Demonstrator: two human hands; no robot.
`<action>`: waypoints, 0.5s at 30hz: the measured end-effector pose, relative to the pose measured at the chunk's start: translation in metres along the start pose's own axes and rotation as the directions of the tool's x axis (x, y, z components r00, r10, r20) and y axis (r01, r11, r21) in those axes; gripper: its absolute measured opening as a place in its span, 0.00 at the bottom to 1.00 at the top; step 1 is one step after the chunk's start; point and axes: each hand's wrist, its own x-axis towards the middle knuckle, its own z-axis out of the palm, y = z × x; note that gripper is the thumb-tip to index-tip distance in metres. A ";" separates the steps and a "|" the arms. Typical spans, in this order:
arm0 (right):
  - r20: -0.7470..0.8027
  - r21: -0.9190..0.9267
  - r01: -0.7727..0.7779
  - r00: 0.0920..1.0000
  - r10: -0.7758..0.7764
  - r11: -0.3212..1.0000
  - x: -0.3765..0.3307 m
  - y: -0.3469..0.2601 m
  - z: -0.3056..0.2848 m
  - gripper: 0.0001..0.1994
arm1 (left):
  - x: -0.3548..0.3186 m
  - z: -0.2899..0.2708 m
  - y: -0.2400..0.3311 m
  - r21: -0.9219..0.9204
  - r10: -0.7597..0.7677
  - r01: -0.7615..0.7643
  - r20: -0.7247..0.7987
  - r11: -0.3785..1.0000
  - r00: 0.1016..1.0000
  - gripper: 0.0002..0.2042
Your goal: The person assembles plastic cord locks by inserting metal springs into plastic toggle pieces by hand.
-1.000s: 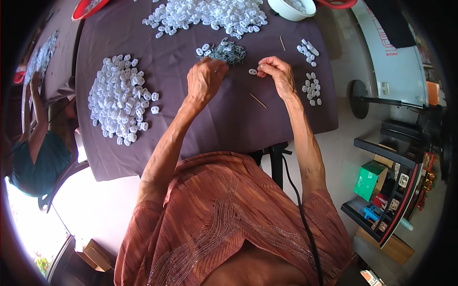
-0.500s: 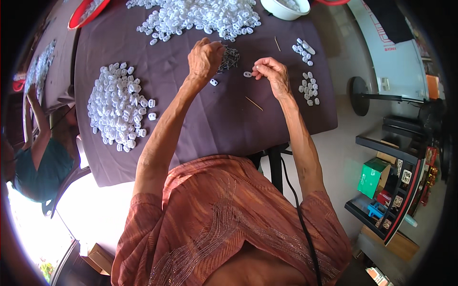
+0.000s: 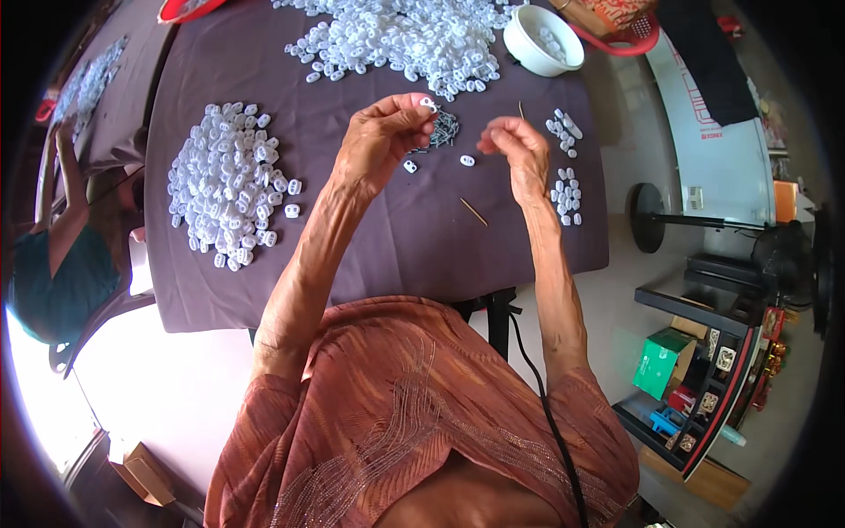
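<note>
Left hand has lifted off the pile of small dark metal springs, fingers now pinching a small white plastic piece; right hand hovers beside, fingertips pressed together, contents unclear.

Surface covered in dark purple-brown cloth. Big loose heap of small white plastic pieces along far edge, second heap on left side. White bowl at far right with a few pieces inside. Small grey pile of metal parts near centre. Two short rows of white pieces at right. Thin wooden stick lying loose.
</note>
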 end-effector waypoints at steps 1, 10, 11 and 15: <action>0.046 0.000 0.090 0.995 -0.090 0.996 -0.004 -0.023 0.013 0.04 | -0.006 0.006 0.003 -0.015 0.010 -0.010 -0.007 1.000 1.000 0.05; 0.173 0.058 0.361 0.914 -0.366 0.931 -0.023 -0.082 0.059 0.03 | -0.035 0.041 0.016 -0.010 0.081 -0.080 0.020 0.997 0.997 0.05; 0.163 0.066 0.356 0.918 -0.363 0.932 -0.024 -0.083 0.059 0.03 | -0.036 0.043 0.016 0.016 0.090 -0.091 0.027 0.996 0.996 0.05; 0.158 0.031 0.393 0.906 -0.392 0.919 -0.025 -0.083 0.059 0.03 | -0.040 0.047 0.014 0.045 0.104 -0.105 0.021 0.994 0.994 0.05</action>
